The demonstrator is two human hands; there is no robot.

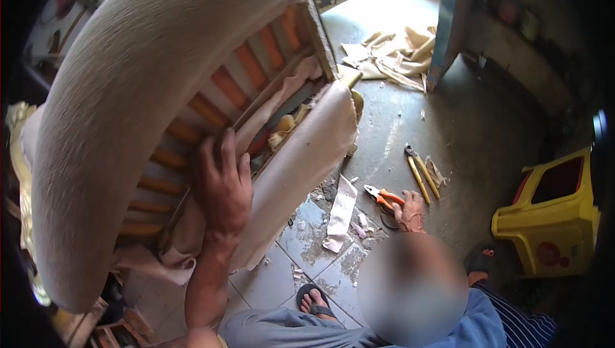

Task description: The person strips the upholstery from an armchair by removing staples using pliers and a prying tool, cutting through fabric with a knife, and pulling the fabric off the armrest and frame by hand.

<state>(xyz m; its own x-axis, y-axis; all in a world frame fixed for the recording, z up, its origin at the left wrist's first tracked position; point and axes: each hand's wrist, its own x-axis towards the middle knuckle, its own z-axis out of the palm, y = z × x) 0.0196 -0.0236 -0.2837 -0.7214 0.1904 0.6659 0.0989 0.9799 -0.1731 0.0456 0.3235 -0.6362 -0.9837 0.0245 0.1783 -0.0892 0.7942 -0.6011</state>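
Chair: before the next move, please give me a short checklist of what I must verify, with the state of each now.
1. Left hand free of tools: ok, fingers spread at the slats.
2. Second hand away from the jaws of the orange pliers: ok, it is at the handle end.
3. Cutters untouched: ok, lying on the floor.
4. Floor free of scraps: not ok, a cloth strip lies there.
5. Cloth at the chair's lower edge fastened: not ok, it hangs loose.
6. Chair steady: cannot tell.
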